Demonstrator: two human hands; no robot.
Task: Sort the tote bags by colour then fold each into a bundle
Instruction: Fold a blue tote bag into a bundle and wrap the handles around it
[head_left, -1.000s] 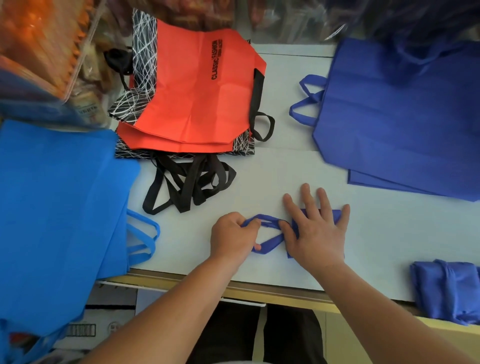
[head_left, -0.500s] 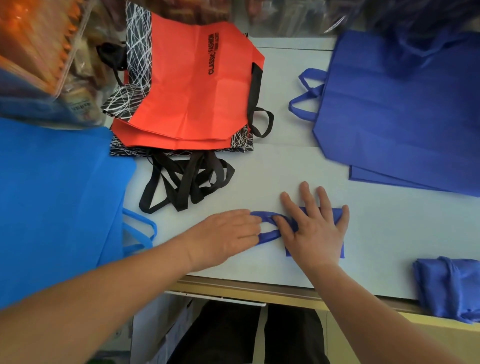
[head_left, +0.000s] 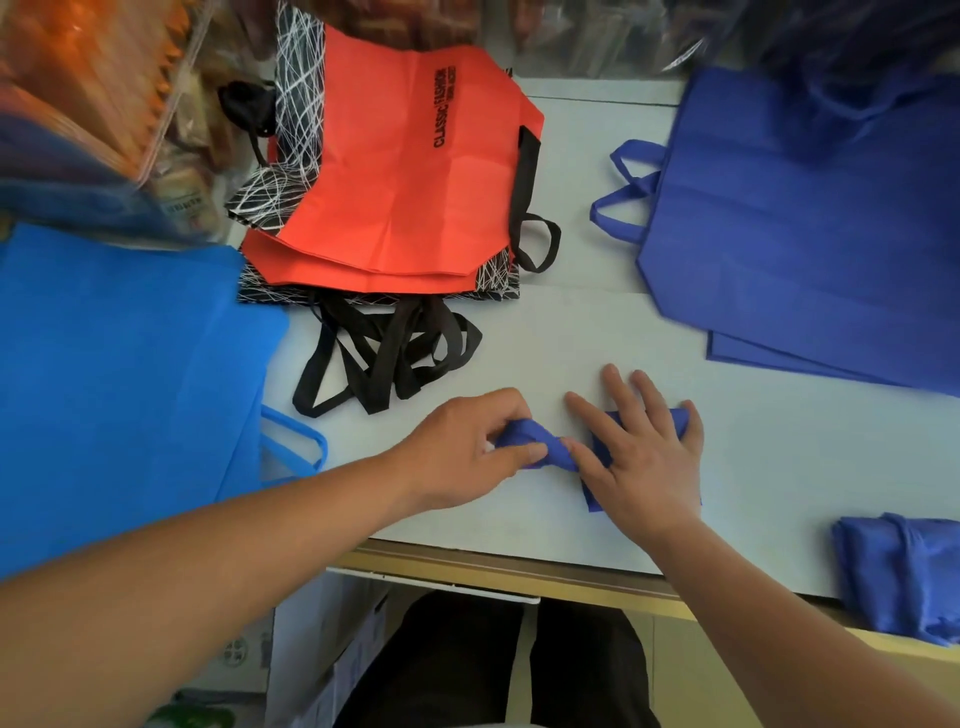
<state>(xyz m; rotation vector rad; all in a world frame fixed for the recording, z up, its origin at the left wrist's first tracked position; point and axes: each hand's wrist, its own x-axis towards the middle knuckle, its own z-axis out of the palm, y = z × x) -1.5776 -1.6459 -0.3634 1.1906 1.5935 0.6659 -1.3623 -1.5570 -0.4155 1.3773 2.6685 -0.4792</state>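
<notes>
A dark blue tote bag folded small (head_left: 608, 431) lies near the table's front edge. My right hand (head_left: 641, 452) presses flat on it with spread fingers. My left hand (head_left: 467, 447) pinches the bag's bunched handles (head_left: 537, 449) just left of the fold. A finished dark blue bundle (head_left: 904, 577) sits at the front right. Flat dark blue totes (head_left: 810, 223) are stacked at the back right. Orange totes with black patterned sides (head_left: 400, 171) lie at the back centre, and a bright blue tote (head_left: 114, 374) covers the left.
Black handle loops (head_left: 389, 353) trail from the orange stack toward my left hand. The pale table (head_left: 597, 322) ends at a wooden front edge (head_left: 493, 564). Plastic-wrapped goods (head_left: 93, 78) crowd the back left corner.
My left hand has gathered the spread handle loops into a tight bunch and pinched them beside the fold. My right hand has kept pressing the folded bag.
</notes>
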